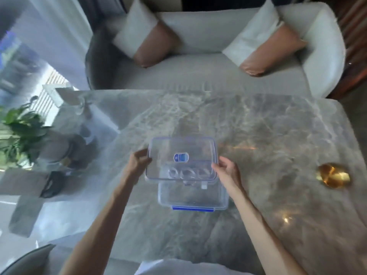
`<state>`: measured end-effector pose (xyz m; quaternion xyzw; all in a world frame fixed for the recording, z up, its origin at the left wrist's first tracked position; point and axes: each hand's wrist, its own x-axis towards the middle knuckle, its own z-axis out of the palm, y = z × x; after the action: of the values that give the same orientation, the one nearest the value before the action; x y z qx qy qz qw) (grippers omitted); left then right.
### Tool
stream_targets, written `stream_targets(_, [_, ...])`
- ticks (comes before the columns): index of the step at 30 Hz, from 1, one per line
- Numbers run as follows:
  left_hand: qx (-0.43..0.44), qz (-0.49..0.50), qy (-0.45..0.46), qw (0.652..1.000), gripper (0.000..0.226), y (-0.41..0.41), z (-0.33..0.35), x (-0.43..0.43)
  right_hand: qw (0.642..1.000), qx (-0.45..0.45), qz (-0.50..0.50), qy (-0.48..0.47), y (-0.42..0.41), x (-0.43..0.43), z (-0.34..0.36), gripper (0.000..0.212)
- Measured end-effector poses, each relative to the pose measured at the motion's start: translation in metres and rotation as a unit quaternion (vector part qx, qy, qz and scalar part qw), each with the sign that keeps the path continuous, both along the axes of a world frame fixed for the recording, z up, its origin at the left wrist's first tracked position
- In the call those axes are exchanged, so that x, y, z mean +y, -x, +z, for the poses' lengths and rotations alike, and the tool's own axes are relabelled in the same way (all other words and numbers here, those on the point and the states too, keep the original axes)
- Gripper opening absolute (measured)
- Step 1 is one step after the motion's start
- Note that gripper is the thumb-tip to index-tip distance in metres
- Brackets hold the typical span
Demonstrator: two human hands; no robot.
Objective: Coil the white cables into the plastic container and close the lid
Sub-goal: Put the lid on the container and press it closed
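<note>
A clear plastic lid (190, 147) with a blue rim and a blue oval label is held a little above the far part of a clear plastic container (193, 197). My left hand (139, 160) grips the lid's left edge. My right hand (226, 169) pinches its right edge. Coiled white cables (187, 173) lie inside the container and show through the lid. A blue clip (192, 208) sits on the container's near side. The container rests on a grey marble table (258, 135).
A gold dish (333, 175) sits at the table's right. A potted plant (21, 126) and a dark object (52, 184) stand to the left. A light sofa (208, 72) with two cushions lies beyond the far edge.
</note>
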<state>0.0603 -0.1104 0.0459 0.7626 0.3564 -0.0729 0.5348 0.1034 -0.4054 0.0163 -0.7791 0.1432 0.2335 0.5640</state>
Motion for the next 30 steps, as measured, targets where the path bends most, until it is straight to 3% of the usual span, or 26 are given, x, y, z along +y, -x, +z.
stream_targets(3, [0.047,0.021,-0.030,0.998,0.043,0.058,-0.023,-0.001,0.985,-0.059,0.077,0.143,0.032,0.018,-0.003,0.011])
stream_targets(7, [0.039,0.009,-0.036,0.999,0.043,0.070,-0.037,-0.030,0.969,-0.096,0.052,0.223,0.056,0.002,-0.002,0.026])
stream_targets(13, [0.038,-0.026,-0.056,0.997,0.040,0.050,-0.043,-0.056,0.979,-0.055,-0.012,0.198,0.071,-0.029,-0.002,0.034])
stream_targets(18, [0.054,-0.062,-0.105,0.991,0.022,0.049,-0.046,-0.061,0.975,-0.038,-0.038,0.216,0.075,-0.031,-0.009,0.025])
stream_targets(23, [0.045,-0.091,-0.121,0.987,0.020,0.053,-0.047,-0.062,0.965,-0.011,-0.041,0.257,0.082,-0.032,-0.021,0.035])
stream_targets(25, [0.058,-0.133,-0.140,0.979,0.028,0.052,-0.045,-0.062,0.963,0.002,-0.037,0.266,0.076,-0.034,-0.025,0.037])
stream_targets(28, [0.083,-0.259,-0.173,0.947,0.071,0.052,-0.039,-0.067,0.970,-0.013,-0.007,0.244,0.047,-0.035,-0.027,0.041])
stream_targets(30, [0.093,-0.310,-0.194,0.926,0.080,0.058,-0.034,-0.078,0.977,-0.039,-0.001,0.209,0.027,-0.034,-0.023,0.050])
